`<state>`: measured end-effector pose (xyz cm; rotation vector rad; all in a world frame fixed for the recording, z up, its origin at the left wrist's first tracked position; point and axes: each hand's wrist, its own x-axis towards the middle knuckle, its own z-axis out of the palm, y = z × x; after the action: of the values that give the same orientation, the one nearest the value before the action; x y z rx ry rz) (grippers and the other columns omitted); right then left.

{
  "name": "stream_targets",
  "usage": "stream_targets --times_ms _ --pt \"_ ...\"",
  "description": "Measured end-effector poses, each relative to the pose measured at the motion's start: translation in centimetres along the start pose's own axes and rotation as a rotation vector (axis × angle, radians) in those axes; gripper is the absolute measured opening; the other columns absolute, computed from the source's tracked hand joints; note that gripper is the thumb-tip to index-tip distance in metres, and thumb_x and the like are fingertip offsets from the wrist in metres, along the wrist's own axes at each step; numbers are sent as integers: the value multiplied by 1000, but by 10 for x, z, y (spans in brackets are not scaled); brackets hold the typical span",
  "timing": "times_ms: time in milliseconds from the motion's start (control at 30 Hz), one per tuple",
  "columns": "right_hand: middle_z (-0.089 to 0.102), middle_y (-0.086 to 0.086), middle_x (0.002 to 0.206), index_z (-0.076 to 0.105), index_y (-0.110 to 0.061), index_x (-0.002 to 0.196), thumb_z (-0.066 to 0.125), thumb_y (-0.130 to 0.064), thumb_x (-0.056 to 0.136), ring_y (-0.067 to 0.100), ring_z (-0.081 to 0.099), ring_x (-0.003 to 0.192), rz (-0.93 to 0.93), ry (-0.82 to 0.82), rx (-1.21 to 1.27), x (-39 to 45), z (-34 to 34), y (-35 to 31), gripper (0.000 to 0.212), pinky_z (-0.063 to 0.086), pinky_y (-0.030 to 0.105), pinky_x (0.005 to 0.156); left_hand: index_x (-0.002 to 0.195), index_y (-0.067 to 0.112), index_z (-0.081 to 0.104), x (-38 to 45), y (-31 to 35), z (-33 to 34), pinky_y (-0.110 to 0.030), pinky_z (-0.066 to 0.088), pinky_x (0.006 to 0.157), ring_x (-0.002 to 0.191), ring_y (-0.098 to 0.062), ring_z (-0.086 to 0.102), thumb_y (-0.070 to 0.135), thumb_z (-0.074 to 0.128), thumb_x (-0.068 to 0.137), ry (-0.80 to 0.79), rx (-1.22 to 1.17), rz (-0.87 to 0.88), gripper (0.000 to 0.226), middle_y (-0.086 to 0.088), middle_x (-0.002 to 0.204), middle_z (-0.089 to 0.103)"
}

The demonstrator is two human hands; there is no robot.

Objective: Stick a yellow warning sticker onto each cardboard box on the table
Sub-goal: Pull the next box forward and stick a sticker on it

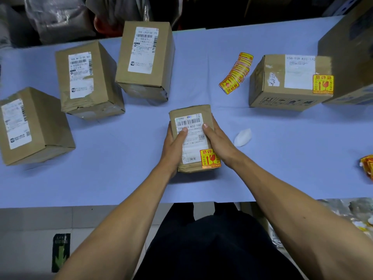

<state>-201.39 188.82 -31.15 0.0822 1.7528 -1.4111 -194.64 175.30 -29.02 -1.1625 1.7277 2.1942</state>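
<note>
A small cardboard box point(191, 116) lies in the middle of the blue table point(121, 178), with a white shipping label and a yellow warning sticker point(209, 159) at its near right corner. My left hand point(174, 147) grips its left side, my right hand point(219, 141) its right side, thumbs on the label. At the right, another box point(282, 87) carries a yellow sticker point(323, 84). Three boxes on the left, the near one point(34, 126), the middle one point(88, 79) and the far one point(145, 57), show no yellow sticker. A strip of yellow stickers point(237, 72) lies between the far box and the right box.
A large cardboard box point(349, 57) stands at the far right edge. A crumpled white backing paper point(243, 137) lies right of my hands. More yellow-red stickers point(367, 165) poke in at the right edge. Bags are piled behind the table.
</note>
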Motion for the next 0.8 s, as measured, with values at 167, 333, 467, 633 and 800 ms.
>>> stream_targets --times_ms 167,333,467,633,800 --pt "59 -12 141 20 -49 153 44 -79 79 13 63 121 6 34 -1 -2 -3 1 84 46 45 108 134 24 51 -5 5 3 -35 59 85 104 -17 71 24 52 102 -20 7 19 33 0 123 69" --pt "60 -13 140 22 -50 152 43 -83 75 14 63 121 3 80 -25 -2 -14 -13 86 46 45 109 128 30 54 2 25 13 -35 57 89 104 -14 70 31 47 104 -49 56 48 25 5 116 70" --pt "58 -11 142 19 -48 154 43 -80 79 13 62 122 -38 85 -22 10 -26 -42 85 45 44 109 135 24 52 24 49 21 -37 57 91 108 -18 70 32 46 104 -90 21 32 32 0 122 69" --pt "56 -9 144 22 -39 155 43 -75 82 13 59 125 -85 101 -36 37 -39 -80 85 44 43 110 138 20 52 62 82 32 -44 57 91 107 -24 70 33 48 103 -95 -48 -22 37 -8 125 69" --pt "53 -6 147 20 -32 157 43 -69 84 14 57 128 -90 107 -26 71 -50 -110 85 43 43 112 136 17 53 99 110 41 -39 59 84 103 -24 71 34 46 104 -107 -37 -24 37 -9 121 70"
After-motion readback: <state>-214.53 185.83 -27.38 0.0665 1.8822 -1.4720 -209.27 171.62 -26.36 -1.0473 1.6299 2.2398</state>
